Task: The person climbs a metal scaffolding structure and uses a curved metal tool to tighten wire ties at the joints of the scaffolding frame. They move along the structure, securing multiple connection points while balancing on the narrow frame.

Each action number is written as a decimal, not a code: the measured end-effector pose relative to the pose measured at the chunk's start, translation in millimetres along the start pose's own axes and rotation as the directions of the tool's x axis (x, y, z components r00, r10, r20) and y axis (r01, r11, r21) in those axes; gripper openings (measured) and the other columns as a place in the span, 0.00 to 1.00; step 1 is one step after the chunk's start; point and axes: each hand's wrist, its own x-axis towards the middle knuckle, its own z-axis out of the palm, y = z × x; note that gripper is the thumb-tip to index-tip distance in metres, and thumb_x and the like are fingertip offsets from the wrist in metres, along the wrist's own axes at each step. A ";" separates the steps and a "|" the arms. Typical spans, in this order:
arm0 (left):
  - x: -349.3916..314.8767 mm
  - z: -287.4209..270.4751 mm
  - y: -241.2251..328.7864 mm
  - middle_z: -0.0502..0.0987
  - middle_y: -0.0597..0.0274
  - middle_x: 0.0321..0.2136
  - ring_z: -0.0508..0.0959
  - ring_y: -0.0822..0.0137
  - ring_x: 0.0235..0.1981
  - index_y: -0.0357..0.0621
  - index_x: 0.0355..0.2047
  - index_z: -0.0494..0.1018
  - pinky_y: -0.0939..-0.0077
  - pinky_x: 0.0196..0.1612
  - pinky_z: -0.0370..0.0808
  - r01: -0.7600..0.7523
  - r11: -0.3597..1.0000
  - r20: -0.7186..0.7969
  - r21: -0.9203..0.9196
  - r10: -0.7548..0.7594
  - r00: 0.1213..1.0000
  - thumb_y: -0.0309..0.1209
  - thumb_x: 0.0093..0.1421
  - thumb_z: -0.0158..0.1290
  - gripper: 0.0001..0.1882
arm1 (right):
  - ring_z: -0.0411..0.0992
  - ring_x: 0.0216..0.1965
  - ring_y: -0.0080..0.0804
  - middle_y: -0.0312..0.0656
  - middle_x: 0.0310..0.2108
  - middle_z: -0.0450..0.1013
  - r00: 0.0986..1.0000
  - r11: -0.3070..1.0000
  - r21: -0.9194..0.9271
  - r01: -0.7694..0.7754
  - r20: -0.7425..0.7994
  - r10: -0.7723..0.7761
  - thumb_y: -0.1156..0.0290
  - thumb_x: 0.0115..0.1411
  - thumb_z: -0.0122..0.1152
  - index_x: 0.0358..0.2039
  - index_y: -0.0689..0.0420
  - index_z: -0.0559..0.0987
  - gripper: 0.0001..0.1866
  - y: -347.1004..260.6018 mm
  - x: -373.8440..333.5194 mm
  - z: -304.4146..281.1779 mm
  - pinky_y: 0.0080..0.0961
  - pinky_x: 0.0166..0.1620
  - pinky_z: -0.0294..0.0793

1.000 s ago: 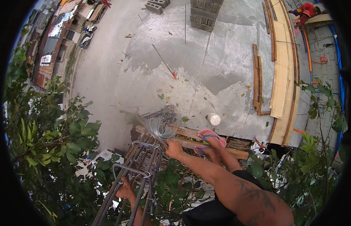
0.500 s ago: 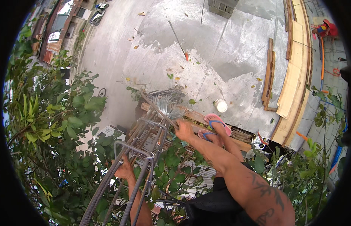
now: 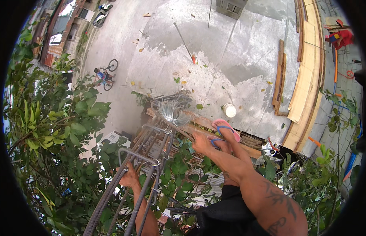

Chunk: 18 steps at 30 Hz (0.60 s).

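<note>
I look down from high up on a rebar column cage (image 3: 145,165) made of long ribbed bars and square stirrups. My left hand (image 3: 130,177) is wrapped around one of its vertical bars. A coil of thin tie wire (image 3: 173,111) hangs on the cage top. My right hand (image 3: 201,142) is just right of that coil, fingers closed, with a thin wire strand running from the coil to it. My foot in a pink flip-flop (image 3: 226,129) rests on a wooden plank (image 3: 198,128) beside the hand.
Far below lies a wet concrete slab (image 3: 238,59) with a white bucket (image 3: 230,110), stacked boards (image 3: 305,78) and concrete blocks (image 3: 230,6). A cyclist (image 3: 105,76) rides on the street. Leafy branches (image 3: 53,129) crowd the left and lower right. A person in red (image 3: 340,37) sits top right.
My right hand has drawn away from the wire coil toward the right. The view has shifted, bringing the street and cyclist into sight. My left hand stays on the bar.
</note>
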 end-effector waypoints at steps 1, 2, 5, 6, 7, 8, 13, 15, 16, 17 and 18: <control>0.7 -1.1 1.2 0.68 0.52 0.13 0.68 0.51 0.15 0.40 0.19 0.72 0.57 0.18 0.62 0.017 1.000 0.027 -0.008 -0.016 1.000 0.59 0.46 0.57 0.29 | 0.70 0.37 0.58 0.57 0.36 0.70 0.999 0.999 0.028 0.029 -0.040 -0.028 0.74 0.45 0.56 0.44 0.60 0.67 0.22 2.5 -3.6 -1.3 0.49 0.40 0.70; 1.4 -2.4 2.5 0.67 0.52 0.13 0.68 0.51 0.15 0.40 0.19 0.71 0.57 0.18 0.62 0.033 0.999 0.054 -0.015 -0.033 0.998 0.59 0.46 0.56 0.30 | 0.70 0.37 0.58 0.56 0.37 0.70 0.998 0.999 0.039 0.033 -0.052 -0.031 0.74 0.45 0.55 0.43 0.60 0.67 0.21 4.8 -6.9 -2.2 0.49 0.40 0.70; 3.9 -5.3 7.4 0.67 0.52 0.12 0.68 0.51 0.14 0.40 0.17 0.69 0.57 0.18 0.62 0.032 0.999 0.020 0.011 -0.032 0.999 0.61 0.47 0.55 0.31 | 0.70 0.37 0.57 0.56 0.39 0.69 0.993 0.996 0.045 0.080 -0.088 -0.076 0.75 0.45 0.54 0.41 0.59 0.67 0.19 11.4 -8.4 -6.3 0.48 0.39 0.70; 4.5 -6.1 8.9 0.66 0.52 0.12 0.68 0.51 0.14 0.40 0.17 0.69 0.57 0.18 0.62 0.027 1.000 0.018 -0.001 -0.027 0.999 0.60 0.47 0.55 0.31 | 0.70 0.38 0.57 0.56 0.39 0.69 0.986 0.994 0.022 0.104 -0.135 -0.100 0.75 0.45 0.54 0.40 0.59 0.67 0.19 13.6 -5.8 -7.9 0.48 0.39 0.70; 4.9 -7.1 9.8 0.66 0.52 0.12 0.68 0.51 0.14 0.40 0.17 0.69 0.57 0.18 0.62 0.042 0.999 0.032 -0.003 -0.042 0.999 0.60 0.47 0.55 0.31 | 0.70 0.38 0.57 0.55 0.39 0.69 0.991 0.993 0.016 0.113 -0.080 -0.111 0.76 0.45 0.53 0.40 0.58 0.67 0.18 15.8 -2.7 -9.4 0.48 0.39 0.70; 5.4 -8.0 10.2 0.66 0.52 0.12 0.68 0.51 0.14 0.40 0.17 0.69 0.56 0.18 0.61 0.060 0.998 0.048 0.007 -0.061 0.997 0.60 0.47 0.55 0.31 | 0.70 0.38 0.56 0.55 0.39 0.68 0.990 0.992 -0.008 0.125 -0.059 -0.125 0.76 0.45 0.53 0.40 0.58 0.67 0.18 18.1 0.8 -11.0 0.47 0.40 0.70; 5.5 -7.6 8.0 0.68 0.51 0.11 0.69 0.51 0.13 0.38 0.19 0.72 0.57 0.18 0.62 0.040 0.998 0.062 0.050 -0.043 0.997 0.57 0.45 0.58 0.29 | 0.68 0.39 0.54 0.52 0.38 0.66 0.960 0.957 -0.084 0.276 -0.015 -0.279 0.76 0.42 0.54 0.38 0.57 0.68 0.18 36.2 11.2 -15.7 0.43 0.41 0.70; 4.3 -5.3 6.0 0.67 0.52 0.11 0.68 0.50 0.14 0.39 0.17 0.69 0.56 0.18 0.62 0.037 0.999 0.052 0.023 -0.039 0.998 0.57 0.45 0.57 0.29 | 0.68 0.41 0.52 0.50 0.39 0.66 0.958 0.955 -0.096 0.282 -0.030 -0.286 0.77 0.41 0.55 0.38 0.56 0.68 0.19 47.4 4.8 -14.8 0.43 0.42 0.70; 3.6 -4.0 5.1 0.67 0.52 0.11 0.68 0.50 0.13 0.39 0.17 0.69 0.57 0.18 0.62 0.033 0.999 0.044 0.008 -0.033 0.999 0.57 0.45 0.57 0.29 | 0.68 0.41 0.52 0.49 0.38 0.66 0.963 0.960 -0.088 0.267 -0.014 -0.269 0.77 0.41 0.54 0.37 0.56 0.68 0.19 53.3 -0.9 -14.3 0.42 0.42 0.70; 3.3 -3.1 4.2 0.67 0.53 0.11 0.68 0.50 0.13 0.39 0.17 0.69 0.57 0.18 0.62 0.032 0.999 0.023 0.007 -0.032 0.999 0.57 0.45 0.57 0.29 | 0.68 0.40 0.52 0.49 0.38 0.66 0.966 0.963 -0.085 0.257 -0.008 -0.259 0.77 0.41 0.54 0.37 0.56 0.68 0.19 58.3 -8.0 -13.8 0.42 0.41 0.70; 3.4 -2.3 3.6 0.67 0.53 0.10 0.68 0.50 0.13 0.39 0.17 0.69 0.58 0.17 0.62 0.011 1.000 0.002 0.019 -0.011 1.000 0.57 0.45 0.57 0.29 | 0.68 0.40 0.52 0.48 0.37 0.65 0.978 0.973 -0.107 0.206 0.035 -0.203 0.77 0.41 0.54 0.37 0.55 0.68 0.19 62.6 -15.1 -13.9 0.42 0.41 0.70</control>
